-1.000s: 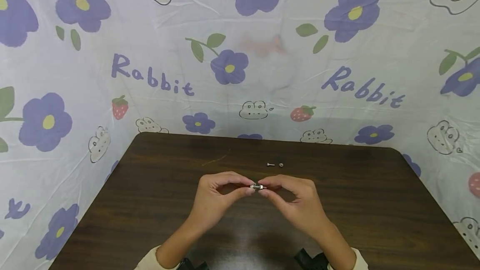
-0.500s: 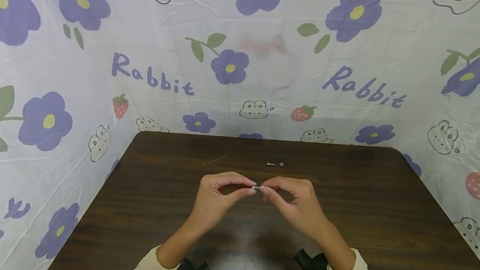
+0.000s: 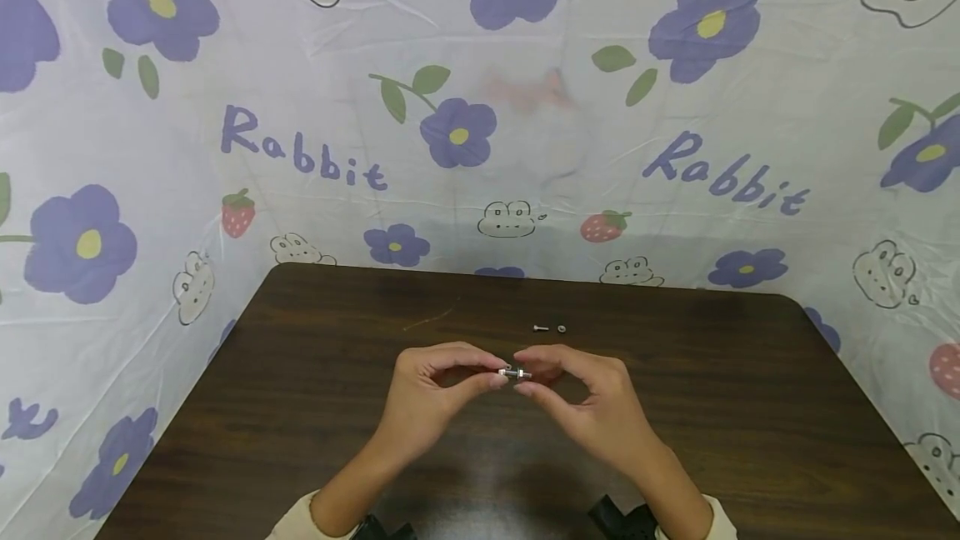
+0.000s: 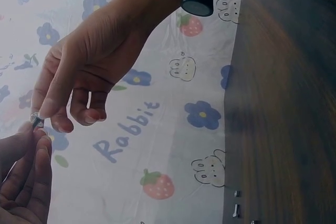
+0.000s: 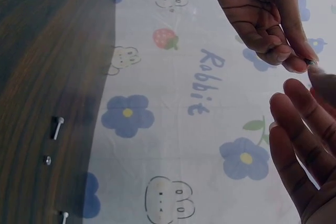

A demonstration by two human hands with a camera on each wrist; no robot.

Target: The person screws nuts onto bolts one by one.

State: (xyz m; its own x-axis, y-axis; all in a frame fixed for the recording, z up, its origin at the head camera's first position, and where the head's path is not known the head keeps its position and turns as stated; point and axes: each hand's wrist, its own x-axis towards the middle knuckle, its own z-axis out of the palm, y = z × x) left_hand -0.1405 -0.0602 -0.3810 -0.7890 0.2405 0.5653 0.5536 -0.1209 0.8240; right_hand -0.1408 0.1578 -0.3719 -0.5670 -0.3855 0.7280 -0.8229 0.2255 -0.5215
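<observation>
A small metal bolt with what looks like a nut on its shank lies level between the two hands, above the table. My left hand pinches its head end between thumb and fingertips. Around the other end, my right hand holds thumb and forefinger spread apart, and the nut shows bare between them. In the right wrist view the other right-hand fingers are loosely extended. Fingers mostly hide the bolt in both wrist views.
On the dark wood table, beyond the hands, lie a small screw and a nut. Another screw-like piece is cut off at the right wrist view's bottom edge. A flowered cloth hangs behind the table.
Half a second ago the right thumb and forefinger were closed over the nut end; now they have parted and the nut and shank are exposed. The left hand keeps its pinch.
</observation>
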